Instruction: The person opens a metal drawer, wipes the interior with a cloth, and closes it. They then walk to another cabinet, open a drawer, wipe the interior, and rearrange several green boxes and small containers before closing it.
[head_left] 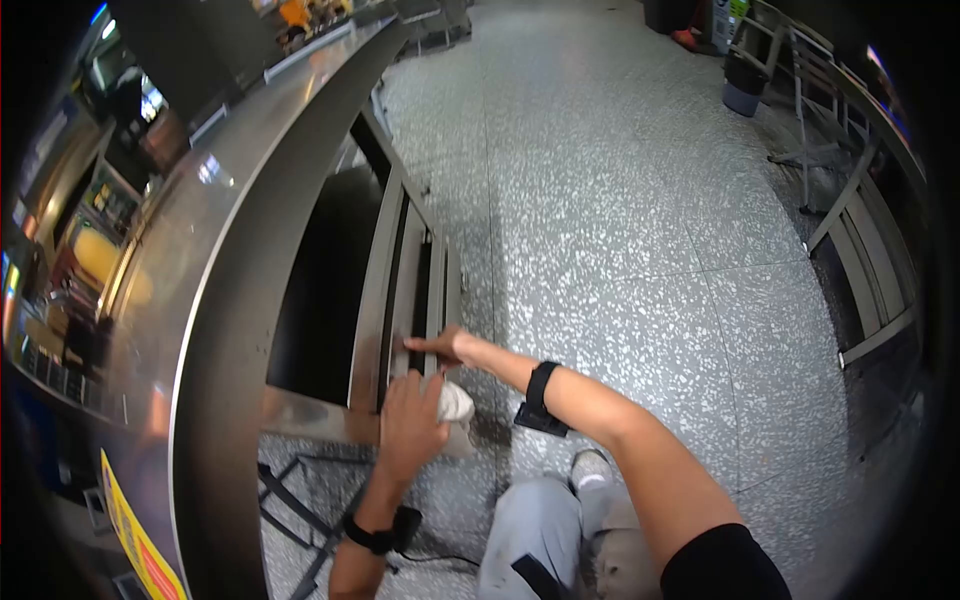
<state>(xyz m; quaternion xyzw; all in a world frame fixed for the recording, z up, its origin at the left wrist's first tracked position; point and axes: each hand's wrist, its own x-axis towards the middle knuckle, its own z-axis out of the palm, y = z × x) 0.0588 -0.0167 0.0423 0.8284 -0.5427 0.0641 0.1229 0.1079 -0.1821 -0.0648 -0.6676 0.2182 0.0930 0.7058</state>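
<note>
My left hand (410, 420) presses a crumpled white cloth (456, 402) against the lower part of a stainless-steel framed panel (392, 290) on the front of a long metal counter. My right hand (445, 346) reaches across above it, the index finger pointing left and touching the panel's vertical rails. Both wrists wear black bands. The cloth is partly hidden under my left hand.
The curved steel counter top (215, 230) runs along the left. A speckled terrazzo floor (620, 200) spreads to the right. Metal railings (850, 200) stand at the far right, a grey bin (743, 85) at the back. My grey-trousered legs and a shoe (590, 465) are below.
</note>
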